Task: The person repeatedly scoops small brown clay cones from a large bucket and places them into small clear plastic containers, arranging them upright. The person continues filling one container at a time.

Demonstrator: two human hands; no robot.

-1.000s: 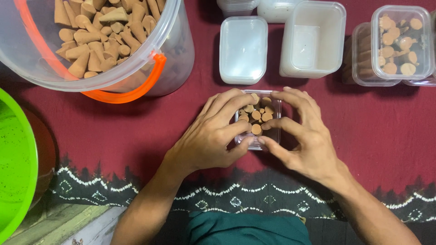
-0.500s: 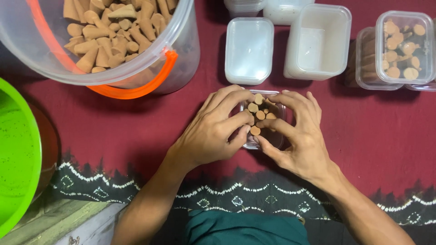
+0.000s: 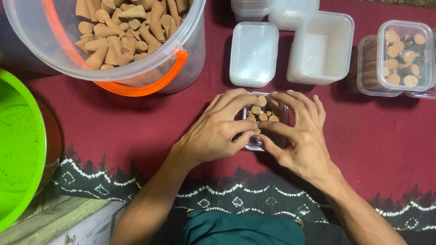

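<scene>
Both my hands cupped around a small clear box of tan cones on the red cloth.

Far out to the left of my fingers sits a green basin [image 3: 18, 145], and up beyond my left knuckles stands a clear bucket [image 3: 181, 54] with an orange handle, heaped with tan cones [image 3: 122, 27]. My left hand [image 3: 213, 134] curls against the left wall of the small clear box [image 3: 254, 144], fingers bent and half closed, thumb and forefinger pinched at a cone near the box's near edge. The cones in the box [image 3: 262, 113] lie between my two sets of fingertips. My right hand [image 3: 299, 136] presses the right wall, fingers spread and arched over the rim. Just past my fingertips lie a white lid [image 3: 254, 54] and an empty tub [image 3: 320, 47]; further right, a filled, lidded box [image 3: 404, 54].
</scene>
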